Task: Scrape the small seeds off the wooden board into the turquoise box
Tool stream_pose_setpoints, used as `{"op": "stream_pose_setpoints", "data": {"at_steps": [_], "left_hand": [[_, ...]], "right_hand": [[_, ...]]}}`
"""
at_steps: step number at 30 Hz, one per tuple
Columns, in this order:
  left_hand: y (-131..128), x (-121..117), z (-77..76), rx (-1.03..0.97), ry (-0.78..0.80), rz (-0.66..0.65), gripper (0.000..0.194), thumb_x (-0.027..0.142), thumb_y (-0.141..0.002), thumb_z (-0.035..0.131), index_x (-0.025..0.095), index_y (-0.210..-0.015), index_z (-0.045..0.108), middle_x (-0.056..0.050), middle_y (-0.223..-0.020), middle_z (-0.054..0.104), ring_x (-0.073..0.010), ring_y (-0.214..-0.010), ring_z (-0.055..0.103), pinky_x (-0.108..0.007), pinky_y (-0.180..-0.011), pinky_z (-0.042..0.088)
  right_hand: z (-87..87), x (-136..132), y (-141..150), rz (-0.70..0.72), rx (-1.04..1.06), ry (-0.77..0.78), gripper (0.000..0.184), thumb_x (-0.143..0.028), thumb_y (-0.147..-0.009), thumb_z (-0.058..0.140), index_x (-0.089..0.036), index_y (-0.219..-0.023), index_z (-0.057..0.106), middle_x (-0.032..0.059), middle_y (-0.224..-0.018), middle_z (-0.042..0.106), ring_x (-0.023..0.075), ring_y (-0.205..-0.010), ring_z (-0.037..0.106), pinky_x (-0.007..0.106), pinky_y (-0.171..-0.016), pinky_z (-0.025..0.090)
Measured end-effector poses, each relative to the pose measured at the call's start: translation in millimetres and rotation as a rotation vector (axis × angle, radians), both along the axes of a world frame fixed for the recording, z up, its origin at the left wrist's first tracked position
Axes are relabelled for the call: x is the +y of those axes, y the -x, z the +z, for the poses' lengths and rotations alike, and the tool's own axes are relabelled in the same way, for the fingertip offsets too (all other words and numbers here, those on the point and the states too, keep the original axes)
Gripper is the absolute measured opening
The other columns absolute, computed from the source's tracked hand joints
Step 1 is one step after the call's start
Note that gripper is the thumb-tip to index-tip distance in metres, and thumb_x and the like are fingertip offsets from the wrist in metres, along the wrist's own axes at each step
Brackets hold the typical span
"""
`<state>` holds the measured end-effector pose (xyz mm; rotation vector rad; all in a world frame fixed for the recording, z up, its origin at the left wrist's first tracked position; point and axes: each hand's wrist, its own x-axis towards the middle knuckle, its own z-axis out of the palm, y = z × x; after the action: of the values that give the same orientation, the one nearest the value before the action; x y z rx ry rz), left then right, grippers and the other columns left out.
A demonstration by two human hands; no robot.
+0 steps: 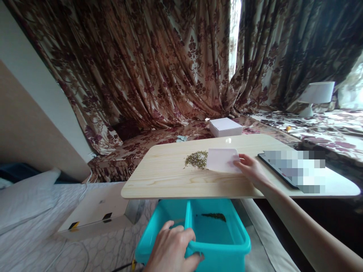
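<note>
My right hand [248, 166] pinches the right edge of a flat white rectangular sheet [222, 159], which lies low over the wooden tabletop [167, 183]. Against the sheet's left edge is a loose pile of small green and brown bits [196, 159], like seeds or dried herbs. Below the table's front edge stands a turquoise two-compartment bin [217, 247]. My left hand [172, 245] is closed over its front rim beside the divider. A small heap of similar green bits [214, 216] rests in the right compartment. Part of the bin is hidden under the table.
A dark-edged tablet-like device [279, 172], partly blurred, lies on the table's right side. Behind the table sits a white box [225, 127]. A white carton [99, 206] is on the bed at left. A lamp [316, 94] stands far right, and patterned curtains [159, 64] hang behind.
</note>
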<state>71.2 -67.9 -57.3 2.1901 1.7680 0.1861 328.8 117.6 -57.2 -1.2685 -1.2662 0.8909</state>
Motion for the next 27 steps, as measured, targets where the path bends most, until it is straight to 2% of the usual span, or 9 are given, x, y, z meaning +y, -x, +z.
{"op": "stream_pose_setpoints", "data": {"at_steps": [8,19,27], "left_hand": [[0.1,-0.7,3.1,-0.01,0.019,-0.007,0.015,0.029,-0.071,0.068,0.025,-0.085,0.064,0.0,-0.083,0.064,-0.022,-0.089,0.057,-0.042,-0.098,0.028],[1.8,-0.5,2.8,-0.03,0.037,-0.008,0.015,0.029,-0.071,0.067,0.024,-0.085,0.063,0.001,-0.084,0.062,-0.021,-0.091,0.055,-0.039,-0.099,0.025],[1.1,0.2,3.4,-0.029,0.034,-0.01,0.012,0.029,-0.073,0.066,0.025,-0.084,0.063,0.001,-0.083,0.062,-0.0213,-0.09,0.056,-0.04,-0.098,0.025]], "right_hand": [[4.3,-3.0,-0.2,-0.004,0.011,0.015,0.018,-0.024,-0.068,0.06,-0.021,-0.085,0.059,0.0044,-0.081,0.073,0.0189,-0.071,0.067,0.029,-0.066,0.051],[4.2,-9.6,3.0,0.062,0.06,0.029,0.018,-0.026,-0.066,0.063,-0.02,-0.083,0.06,0.0042,-0.077,0.072,0.0183,-0.068,0.066,0.028,-0.062,0.051],[3.4,-9.5,-1.1,0.023,0.03,0.022,0.019,-0.025,-0.066,0.062,-0.02,-0.084,0.059,0.0047,-0.077,0.073,0.0198,-0.07,0.067,0.029,-0.062,0.051]]}}
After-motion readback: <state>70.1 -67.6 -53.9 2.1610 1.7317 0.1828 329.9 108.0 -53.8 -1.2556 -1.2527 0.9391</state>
